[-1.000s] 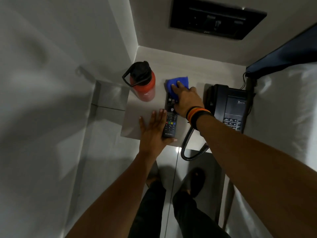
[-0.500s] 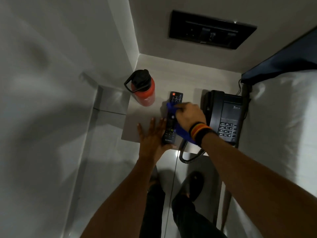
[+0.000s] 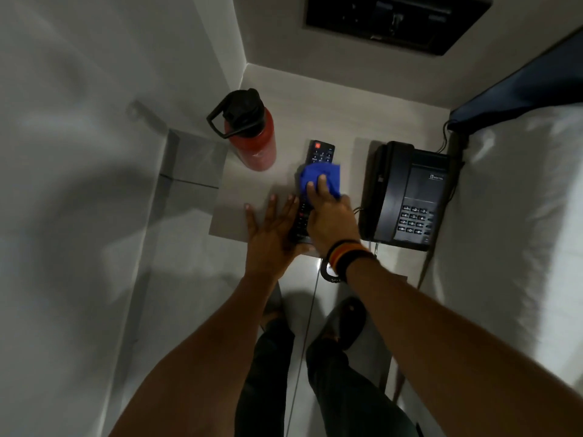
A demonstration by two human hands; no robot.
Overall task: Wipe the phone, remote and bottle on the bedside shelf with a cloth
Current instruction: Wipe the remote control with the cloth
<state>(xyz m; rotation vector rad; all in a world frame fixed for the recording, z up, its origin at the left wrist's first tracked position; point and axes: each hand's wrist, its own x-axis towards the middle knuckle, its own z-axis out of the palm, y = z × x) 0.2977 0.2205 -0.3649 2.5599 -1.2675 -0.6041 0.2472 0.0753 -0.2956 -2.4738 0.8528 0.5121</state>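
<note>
A black remote (image 3: 320,154) lies lengthwise in the middle of the pale bedside shelf (image 3: 249,197). My right hand (image 3: 331,222) presses a blue cloth (image 3: 320,179) onto the remote's middle, so only its far end and part of its near half show. My left hand (image 3: 273,234) lies flat with fingers spread against the remote's near left side. A red bottle (image 3: 252,137) with a black lid and loop handle stands at the back left. A black desk phone (image 3: 410,197) sits on the right of the shelf.
A white-sheeted bed (image 3: 517,216) borders the shelf on the right. Walls close in behind and to the left, with a dark switch panel (image 3: 397,20) on the back wall. The phone's coiled cord (image 3: 328,272) hangs off the front edge. My legs stand on the tiled floor below.
My right hand slid the cloth from the remote's far end toward me, then back out to its middle. My left hand stayed flat beside the remote.
</note>
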